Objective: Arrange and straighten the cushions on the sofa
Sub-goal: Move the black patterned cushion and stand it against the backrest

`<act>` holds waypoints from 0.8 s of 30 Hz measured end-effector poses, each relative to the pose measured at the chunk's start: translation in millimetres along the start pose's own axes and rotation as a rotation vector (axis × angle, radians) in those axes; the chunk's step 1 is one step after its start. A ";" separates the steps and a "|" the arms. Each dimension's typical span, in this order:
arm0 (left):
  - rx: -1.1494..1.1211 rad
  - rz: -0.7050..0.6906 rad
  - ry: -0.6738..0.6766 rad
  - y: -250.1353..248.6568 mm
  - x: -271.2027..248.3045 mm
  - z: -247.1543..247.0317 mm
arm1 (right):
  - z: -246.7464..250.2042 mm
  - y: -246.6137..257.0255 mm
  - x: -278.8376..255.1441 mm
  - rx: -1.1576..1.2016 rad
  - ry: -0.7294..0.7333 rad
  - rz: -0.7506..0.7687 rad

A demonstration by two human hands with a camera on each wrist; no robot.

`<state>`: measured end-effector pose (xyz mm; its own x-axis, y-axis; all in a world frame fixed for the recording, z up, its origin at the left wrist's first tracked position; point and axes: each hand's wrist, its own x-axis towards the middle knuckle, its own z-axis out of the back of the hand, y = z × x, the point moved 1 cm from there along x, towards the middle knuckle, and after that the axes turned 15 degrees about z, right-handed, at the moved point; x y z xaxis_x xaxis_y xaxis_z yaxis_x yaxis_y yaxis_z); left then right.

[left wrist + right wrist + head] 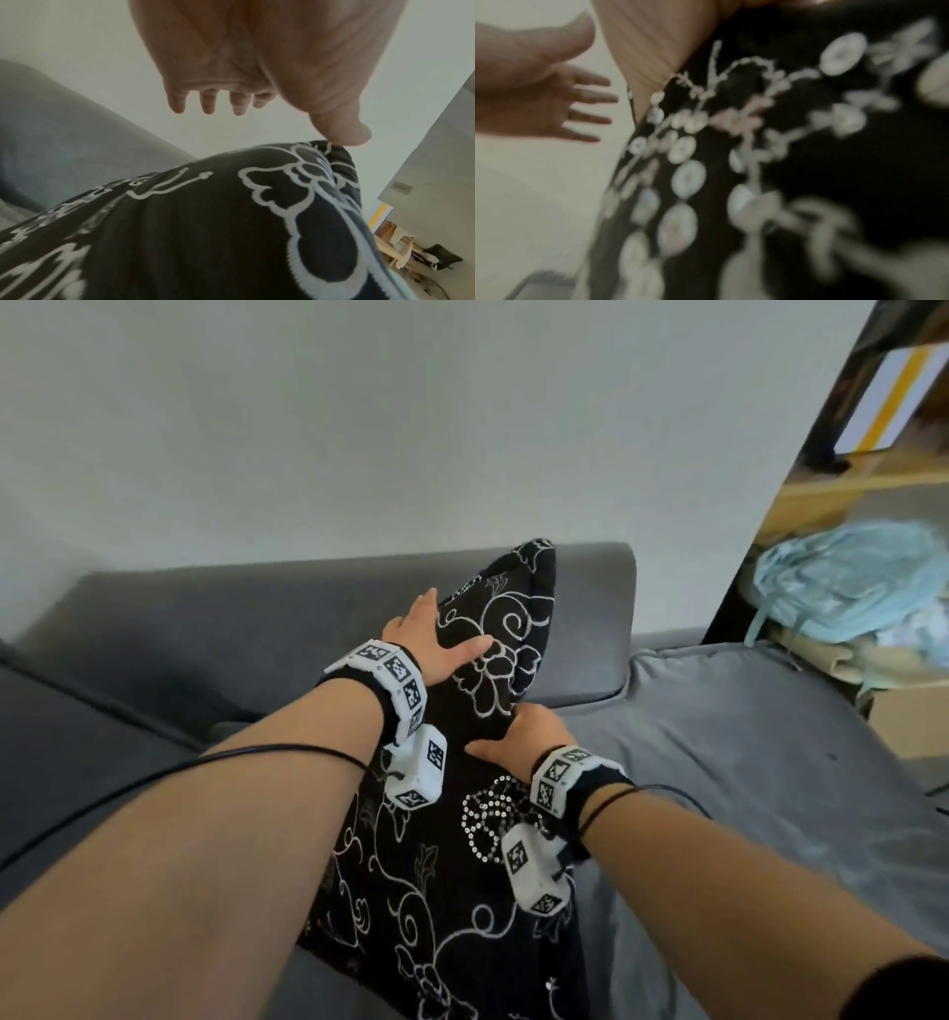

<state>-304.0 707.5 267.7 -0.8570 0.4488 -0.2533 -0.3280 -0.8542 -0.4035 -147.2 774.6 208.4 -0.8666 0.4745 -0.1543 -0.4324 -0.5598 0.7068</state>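
Observation:
A black cushion (452, 865) with white floral embroidery and sequins stands on edge, tilted, in front of the grey sofa backrest (257, 629). My left hand (441, 634) lies along its upper left edge. Its fingers (205, 103) are straight and free in the air, and the thumb touches the cushion (180, 233) top. My right hand (518, 729) grips the cushion's right edge lower down, thumb on the front face. The right wrist view is blurred: the palm (654, 50) lies against the cushion (834, 182), and the left hand (552, 101) is spread beyond.
A lighter grey seat cushion (744, 762) lies to the right of the black one. A wooden shelf at the far right holds a pale blue fabric bundle (847, 588). White wall behind the sofa. A black cable (205, 762) trails from my left wrist.

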 end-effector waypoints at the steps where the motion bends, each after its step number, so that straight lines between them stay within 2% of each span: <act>1: -0.019 -0.004 -0.012 -1.8 -4.8 8.5 | -0.1 11.2 -4.5 -0.034 0.019 0.038; 3: -0.071 0.003 -0.050 -4.8 -14.3 24.9 | -0.6 32.1 -15.0 -0.108 0.072 0.107; 9: -0.166 0.024 -0.308 2.6 -44.6 88.5 | -6.0 74.2 -39.5 -0.325 0.203 0.316; 14: -0.030 0.224 -0.371 34.2 -75.8 128.8 | -11.1 94.9 -48.7 -0.353 0.244 0.381; 16: -0.011 0.299 -0.367 47.5 -84.1 133.7 | -11.6 99.8 -49.2 -0.292 0.219 0.342; 19: -0.014 0.328 -0.373 53.3 -95.8 126.5 | -5.7 117.9 -46.5 -0.124 0.132 0.294; 22: 0.023 0.281 -0.343 39.5 -106.9 111.7 | 10.2 148.1 -35.9 0.205 -0.030 0.310; 24: 0.006 0.219 -0.314 27.8 -115.6 105.8 | 29.2 160.2 -26.7 0.295 -0.051 0.303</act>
<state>-256.1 604.1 378.8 -0.9867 0.1544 -0.0507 -0.1257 -0.9229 -0.3640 -186.0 692.0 345.9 -0.9267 0.3561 0.1199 -0.0642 -0.4644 0.8833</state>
